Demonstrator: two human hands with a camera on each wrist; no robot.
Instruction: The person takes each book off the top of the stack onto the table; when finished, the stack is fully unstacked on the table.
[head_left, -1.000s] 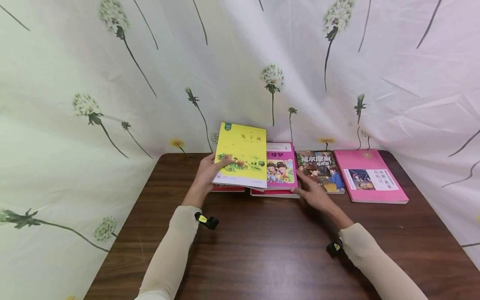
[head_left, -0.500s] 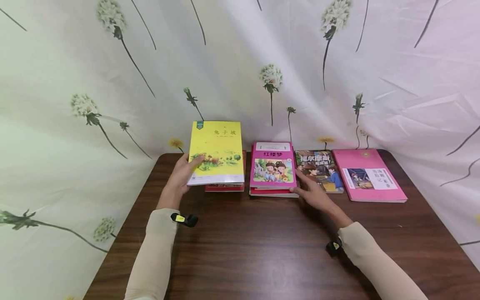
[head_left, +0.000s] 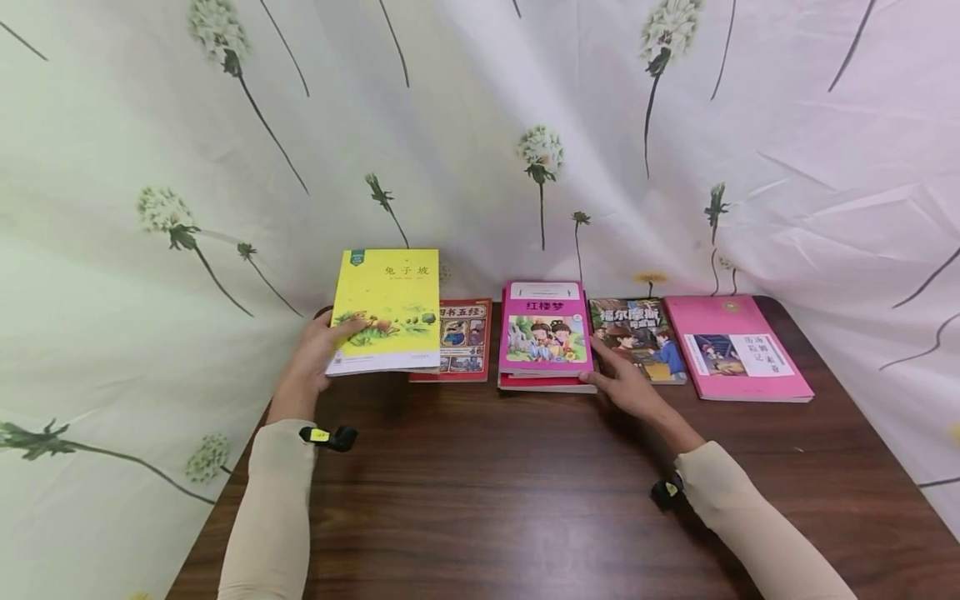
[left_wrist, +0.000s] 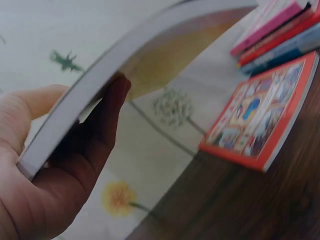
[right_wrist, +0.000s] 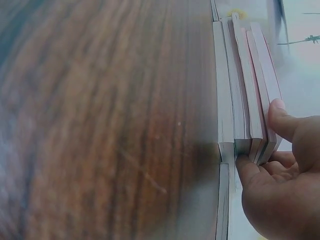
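Note:
My left hand (head_left: 306, 360) grips a thin yellow paperback (head_left: 390, 304) by its left edge, thumb on the cover and fingers beneath. In the left wrist view the book (left_wrist: 95, 75) bends and is raised above the table, its pages' edge toward the camera. To its right a red comic-style book (head_left: 468, 337) lies flat, partly covered by the yellow one in the head view. My right hand (head_left: 628, 385) holds the right side of a book stack topped by a magenta book (head_left: 546, 333). In the right wrist view the thumb (right_wrist: 280, 120) presses the top book, other fingers curling at the side.
Right of the stack lie a dark illustrated book (head_left: 641, 346) and a larger pink book (head_left: 738, 354), in a row along the back of the brown wooden table (head_left: 480, 500). A dandelion-print cloth (head_left: 465, 150) hangs right behind the table.
The left hand has carried the yellow book leftward, off the stack and past the red book, uncovering the magenta cover and then much of the red book. The right hand stays at the stack.

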